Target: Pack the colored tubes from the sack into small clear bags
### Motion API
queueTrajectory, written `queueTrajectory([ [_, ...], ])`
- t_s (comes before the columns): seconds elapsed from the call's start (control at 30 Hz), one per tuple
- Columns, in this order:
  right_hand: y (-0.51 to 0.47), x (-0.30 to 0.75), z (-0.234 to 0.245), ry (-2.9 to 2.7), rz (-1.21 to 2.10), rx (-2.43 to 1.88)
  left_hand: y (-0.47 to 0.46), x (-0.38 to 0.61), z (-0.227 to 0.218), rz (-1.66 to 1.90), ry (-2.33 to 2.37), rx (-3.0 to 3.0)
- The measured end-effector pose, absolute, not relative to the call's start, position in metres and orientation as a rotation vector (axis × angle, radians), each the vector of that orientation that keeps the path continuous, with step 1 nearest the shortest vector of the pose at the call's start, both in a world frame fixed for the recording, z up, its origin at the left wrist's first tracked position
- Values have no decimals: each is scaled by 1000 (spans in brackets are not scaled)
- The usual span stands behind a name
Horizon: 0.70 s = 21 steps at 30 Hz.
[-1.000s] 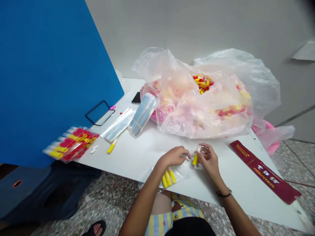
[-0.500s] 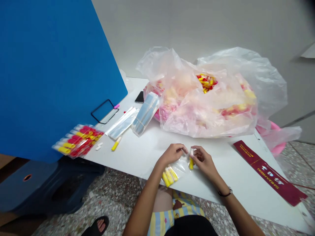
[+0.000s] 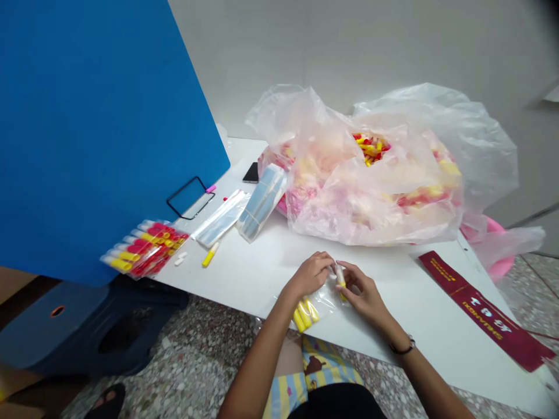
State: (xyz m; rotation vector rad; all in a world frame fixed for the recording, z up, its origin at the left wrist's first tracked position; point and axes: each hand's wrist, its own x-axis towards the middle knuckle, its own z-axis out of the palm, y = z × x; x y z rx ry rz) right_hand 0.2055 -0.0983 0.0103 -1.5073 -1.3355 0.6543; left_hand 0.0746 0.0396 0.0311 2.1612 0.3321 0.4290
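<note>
Your right hand (image 3: pixel 364 294) holds a small white-and-yellow tube (image 3: pixel 340 277) on the table's near side, its fingers curled narrowly around the tube and hiding much of it; your left hand (image 3: pixel 311 274) sits just beside it, fingertips drawn in close, though you cannot tell whether they touch the tube or only the clear plastic sleeve (image 3: pixel 325 304) beneath; yellow tubes (image 3: pixel 304 317) lie in that sleeve, partly under your left wrist; beyond, on the white table (image 3: pixel 266 267), a large clear plastic bag (image 3: pixel 375 201) holds heaped red-and-yellow tubes, mostly blurred by its film; a blue board (image 3: pixel 96 128) hides the table's far left; a packed row of red-and-yellow tubes (image 3: pixel 145 249) lies against it.
</note>
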Motion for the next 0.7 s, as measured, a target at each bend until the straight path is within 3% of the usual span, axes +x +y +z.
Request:
queueTrajectory([
  [0.4,-98,210,9,-1380,632,-1648,42,77,23,443,443,1985],
  [0.7,-106,230,-19,-1382,587,-1861,37,86,-11,441,409,2062],
])
